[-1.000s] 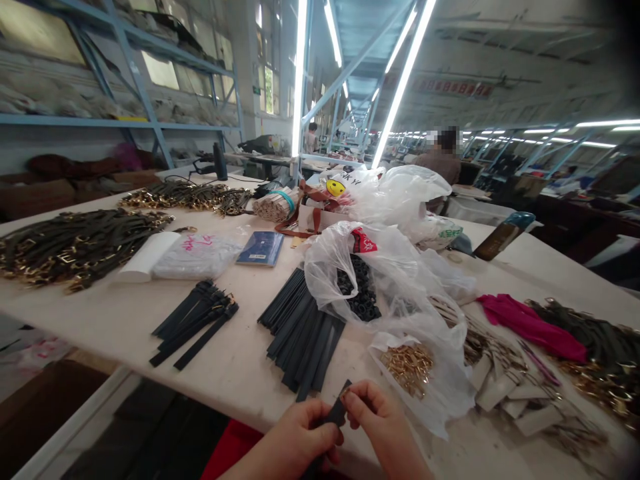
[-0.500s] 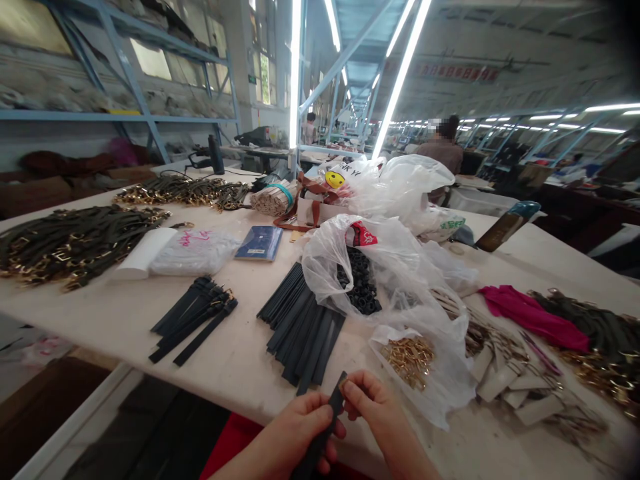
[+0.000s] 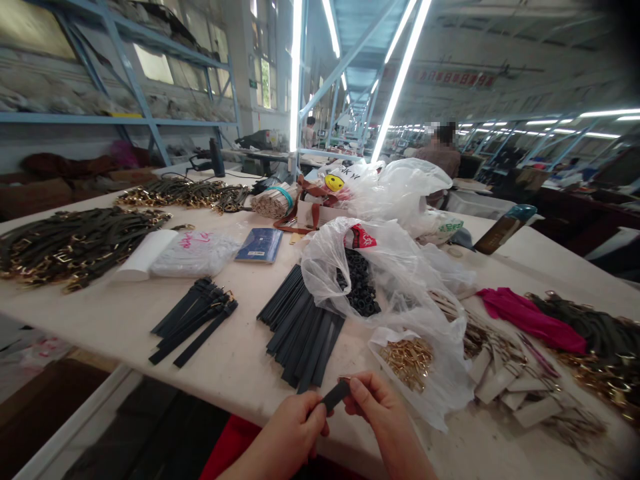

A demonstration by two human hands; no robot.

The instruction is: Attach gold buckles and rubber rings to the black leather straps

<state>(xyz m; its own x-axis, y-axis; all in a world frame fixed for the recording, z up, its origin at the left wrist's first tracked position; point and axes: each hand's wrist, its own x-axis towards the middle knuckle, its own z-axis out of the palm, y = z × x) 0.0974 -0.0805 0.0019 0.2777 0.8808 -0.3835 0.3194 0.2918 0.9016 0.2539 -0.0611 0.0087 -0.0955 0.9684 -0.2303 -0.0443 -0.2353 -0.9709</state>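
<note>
A dark strap [image 3: 334, 396] is held between my two hands at the table's front edge. My left hand [image 3: 300, 420] is closed round its middle, thumb on top. The fingers of my right hand [image 3: 369, 400] pinch the strap's upper end, where a small bit of metal shows. Just beyond my hands lies a fanned pile of dark straps [image 3: 303, 333]. To the right, gold metal hooks [image 3: 407, 360] fill an open plastic bag. Black rings [image 3: 363, 287] show in a larger clear bag behind. Several straps with gold fittings [image 3: 195, 320] lie to the left.
On the table [image 3: 100, 327] are a blue booklet [image 3: 260, 245], a wrapped white packet [image 3: 193, 253] and heaps of hooked straps [image 3: 75, 243]. Light straps [image 3: 505, 380] and a pink cloth [image 3: 533, 319] lie at right. A bottle [image 3: 504, 230] stands tilted behind. A person [image 3: 440, 153] is in the background.
The strap's upper end has tipped over to the right, towards my right hand. My right fingers have shifted round the end, and my left hand has moved slightly left.
</note>
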